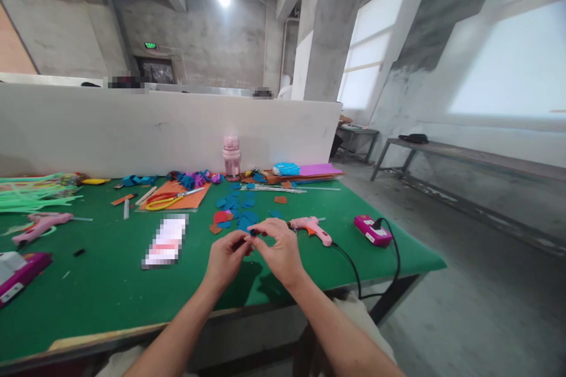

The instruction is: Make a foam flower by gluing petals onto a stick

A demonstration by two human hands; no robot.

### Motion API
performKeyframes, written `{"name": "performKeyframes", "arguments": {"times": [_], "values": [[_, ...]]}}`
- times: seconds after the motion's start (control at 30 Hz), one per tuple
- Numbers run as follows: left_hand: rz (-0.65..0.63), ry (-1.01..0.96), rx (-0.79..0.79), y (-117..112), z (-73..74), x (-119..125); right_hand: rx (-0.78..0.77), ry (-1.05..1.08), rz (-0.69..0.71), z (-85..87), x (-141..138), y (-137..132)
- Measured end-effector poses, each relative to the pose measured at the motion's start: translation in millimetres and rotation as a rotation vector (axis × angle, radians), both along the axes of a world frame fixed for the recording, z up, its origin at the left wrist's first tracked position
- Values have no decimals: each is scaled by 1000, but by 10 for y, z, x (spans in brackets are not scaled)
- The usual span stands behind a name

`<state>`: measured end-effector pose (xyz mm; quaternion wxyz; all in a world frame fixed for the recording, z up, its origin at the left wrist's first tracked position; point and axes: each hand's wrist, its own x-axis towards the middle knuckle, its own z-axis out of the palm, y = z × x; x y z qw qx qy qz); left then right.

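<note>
My left hand (226,257) and my right hand (282,249) meet above the front middle of the green table. Their fingertips are pinched together around a small dark blue piece (253,232), partly hidden by the fingers; it looks like felt. Just beyond them lie loose blue felt pieces (248,218), with a red round piece (220,217) and a brown piece (215,228) at their left. To the right of my right hand, a pink glue gun (312,228) rests on its side with its cord trailing off the front edge.
A purple power socket (372,230) sits at right. Red-and-yellow scissors (170,200) lie on an orange sheet (198,198), behind a blurred pale rectangle (167,240). A pink bottle (231,157) stands by the white partition (177,129). Another glue gun (42,228) and green strips (38,194) occupy the left.
</note>
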<state>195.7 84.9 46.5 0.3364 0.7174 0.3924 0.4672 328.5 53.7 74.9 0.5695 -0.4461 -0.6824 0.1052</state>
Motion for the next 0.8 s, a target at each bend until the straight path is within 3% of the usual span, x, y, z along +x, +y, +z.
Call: {"name": "performKeyframes", "arguments": {"times": [0.33,0.8], "values": [[40,3,-29,-9,31,-11,-60,-46,-58,-62,13,39],[-87,-229,-352,-52,49,69,-227,114,23,-119,21,115]]}}
